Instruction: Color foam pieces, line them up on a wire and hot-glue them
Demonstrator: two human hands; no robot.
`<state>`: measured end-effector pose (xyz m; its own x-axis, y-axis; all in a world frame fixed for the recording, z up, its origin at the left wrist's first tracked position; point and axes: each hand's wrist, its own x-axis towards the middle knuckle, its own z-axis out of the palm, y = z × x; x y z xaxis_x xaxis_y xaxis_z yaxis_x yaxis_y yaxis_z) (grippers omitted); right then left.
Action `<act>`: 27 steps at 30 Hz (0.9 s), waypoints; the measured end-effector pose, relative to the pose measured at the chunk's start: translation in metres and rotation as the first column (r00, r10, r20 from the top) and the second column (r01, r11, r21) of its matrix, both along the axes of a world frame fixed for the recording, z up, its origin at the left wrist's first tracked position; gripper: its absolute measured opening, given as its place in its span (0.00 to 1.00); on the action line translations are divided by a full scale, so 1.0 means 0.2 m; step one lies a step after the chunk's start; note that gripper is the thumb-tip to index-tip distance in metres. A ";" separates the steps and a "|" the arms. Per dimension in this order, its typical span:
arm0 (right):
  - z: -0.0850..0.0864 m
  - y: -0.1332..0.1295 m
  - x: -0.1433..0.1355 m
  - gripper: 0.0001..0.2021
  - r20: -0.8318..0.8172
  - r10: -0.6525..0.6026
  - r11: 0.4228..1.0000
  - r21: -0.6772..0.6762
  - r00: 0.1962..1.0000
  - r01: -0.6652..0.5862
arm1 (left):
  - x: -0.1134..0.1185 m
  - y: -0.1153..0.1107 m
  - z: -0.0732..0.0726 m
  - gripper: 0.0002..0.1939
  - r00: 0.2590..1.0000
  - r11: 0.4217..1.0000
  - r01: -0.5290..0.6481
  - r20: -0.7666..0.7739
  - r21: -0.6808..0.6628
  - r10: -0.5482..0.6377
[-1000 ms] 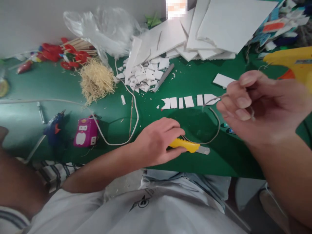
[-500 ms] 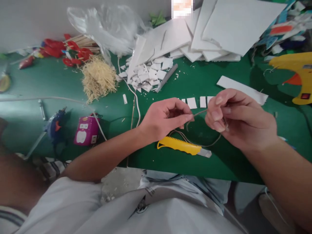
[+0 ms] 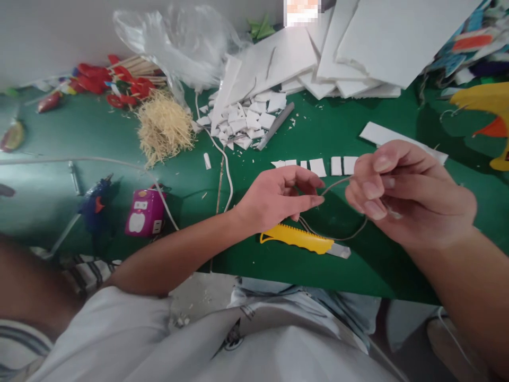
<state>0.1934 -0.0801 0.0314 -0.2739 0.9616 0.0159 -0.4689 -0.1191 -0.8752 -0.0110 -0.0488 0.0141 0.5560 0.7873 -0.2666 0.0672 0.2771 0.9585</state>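
A thin greyish-brown string [image 3: 337, 183] runs between my two hands above the green table. My left hand [image 3: 274, 199] pinches it between thumb and fingertips. My right hand [image 3: 409, 196] has its fingers curled round the other part, with a pale frayed end showing below the fingers. A loop of the string hangs down behind. Just below my left hand lies a yellow utility knife [image 3: 298, 237], its blade out and pointing right. Beyond the hands, several small white foam pieces [image 3: 317, 167] stand in a row, partly hidden by my right hand.
White foam sheets [image 3: 274, 63] and a heap of foam scraps [image 3: 246, 122] lie at the back. Left are straw-coloured shreds [image 3: 165, 127], a purple power adapter [image 3: 145, 212], a blue glue gun [image 3: 93, 199] and a white cable [image 3: 226, 175]. A yellow glue gun [image 3: 485, 106] sits right.
My right hand has drawn slightly away to the right, and the gap between the hands is a little wider. The view has shifted slightly, moving the scene to the right.
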 end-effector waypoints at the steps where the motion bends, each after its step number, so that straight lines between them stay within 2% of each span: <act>1: 0.00 0.00 0.00 0.06 0.006 -0.008 1.000 0.006 1.000 0.008 | 0.00 0.00 0.00 0.08 1.000 1.000 0.012 -0.024 0.008 -0.012; 6: 0.00 0.00 0.00 0.07 0.023 -0.035 0.999 0.013 0.999 0.035 | -0.02 0.00 0.02 0.04 0.998 0.998 0.016 -0.065 0.063 -0.012; 12: -0.02 0.00 0.01 0.07 0.047 -0.039 0.998 0.041 0.998 0.037 | -0.05 0.00 0.03 0.07 0.997 1.000 -0.017 0.071 -0.019 0.018; 17: -0.03 0.01 0.00 0.10 0.095 -0.093 0.995 0.040 0.991 0.090 | -0.06 0.03 0.02 0.07 0.977 0.986 -0.169 0.129 0.003 0.168; 23: -0.05 0.02 0.01 0.09 0.266 -0.209 0.978 0.057 0.941 0.201 | -0.09 0.07 0.02 0.06 0.960 0.939 -0.279 0.049 0.203 0.275; 27: -0.05 0.01 0.04 0.08 0.425 -0.301 0.953 0.106 0.854 0.283 | -0.14 0.09 0.00 0.06 0.951 0.879 -0.250 -0.068 0.407 0.302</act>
